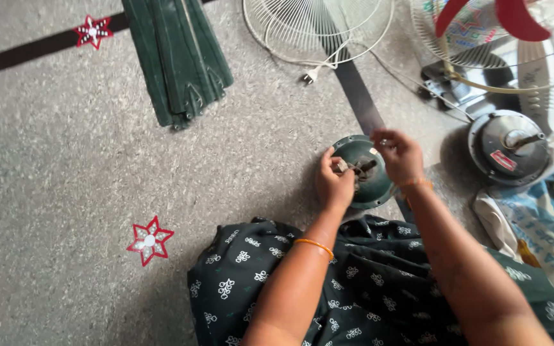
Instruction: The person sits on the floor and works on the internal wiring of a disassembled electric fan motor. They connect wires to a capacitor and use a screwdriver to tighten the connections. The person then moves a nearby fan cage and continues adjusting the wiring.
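A round, dark green metal motor housing (363,172) is held on the grey speckled floor (65,160), just ahead of the knees covered in dark printed cloth (354,288). It is steadied by the left hand (335,182), whose fingers are curled and pinching a small fitting at the hub. A tiny part appears to be pinched between the fingertips of the right hand (400,155) above the rim. The housing is judged stiff and fairly heavy, best gripped by its rim, not its central parts. Nearby are seen a silver round motor (508,147), a white wire fan guard (318,29) and stacked green fan blades (177,57).
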